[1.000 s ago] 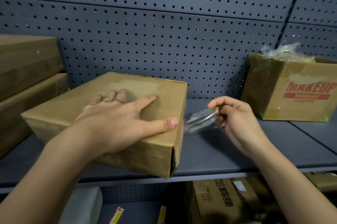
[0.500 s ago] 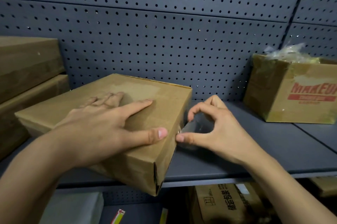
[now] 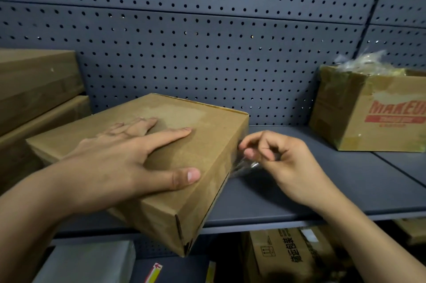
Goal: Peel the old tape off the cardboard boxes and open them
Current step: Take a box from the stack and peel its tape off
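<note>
A: Where does the box (image 3: 207,126) sit?
B: On the shelf (image 3: 322,190), its near corner jutting past the front edge. On top, the left hand (image 3: 129,163) lies spread flat, pressing down.
A: And the right hand (image 3: 283,163)?
B: Fingers curled, pinching clear tape (image 3: 244,167) at the box's right side (glare hides where the strip ends).
A: Best way to peel it?
B: I'd pull low and slow along that side, bearing down with the left so nothing slides.
</note>
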